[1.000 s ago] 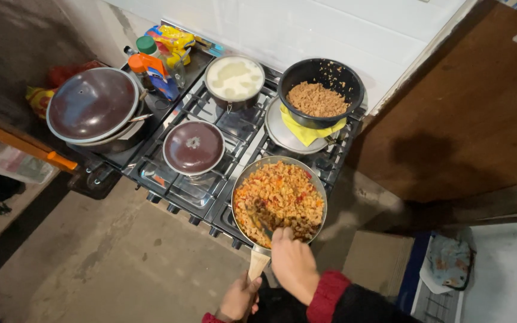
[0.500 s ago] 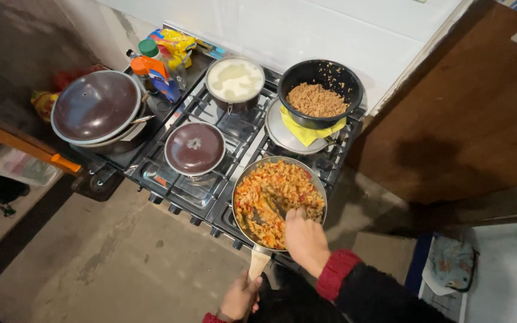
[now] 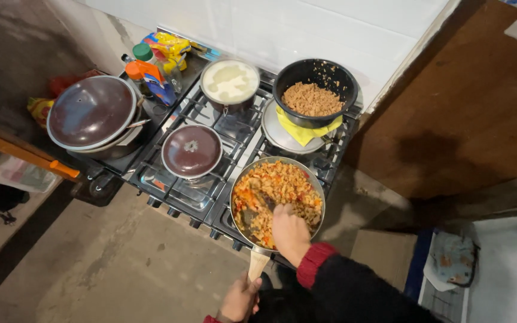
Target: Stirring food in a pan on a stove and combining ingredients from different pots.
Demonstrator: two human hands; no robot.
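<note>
While the left hand [image 3: 239, 297] is wrapped tight around the pale wooden handle [image 3: 257, 267] at the near edge of the stove [image 3: 169, 179], the right hand [image 3: 289, 230] is down over the frying pan [image 3: 277, 201], closed on a dark stirring tool [image 3: 248, 210] that lies in the food. That tool looks like a flat spatula, but the hand hides most of it, so I cannot be sure.

This pan sits on the near right burner. It is full of chopped orange and yellow food [image 3: 282, 185], with a bare patch on its left side. A pan this full will likely feel heavy and want to tip away from the handle, so a firm grip close to the pan's rim is best. The metal rim is probably hot, so the wood is the safe place to hold. The food is soft and loose and could spill over the low edge if pushed hard.

Just left of it is a small pot with a brown lid [image 3: 191, 150]. At the far left burner is a pot of white liquid [image 3: 230, 82]. On the far right, a black bowl of brown crumbs [image 3: 314, 91] rests on a yellow cloth [image 3: 304, 131]. A big covered wok [image 3: 93, 112] sits well to the left, with bottles [image 3: 151, 75] behind it.
</note>
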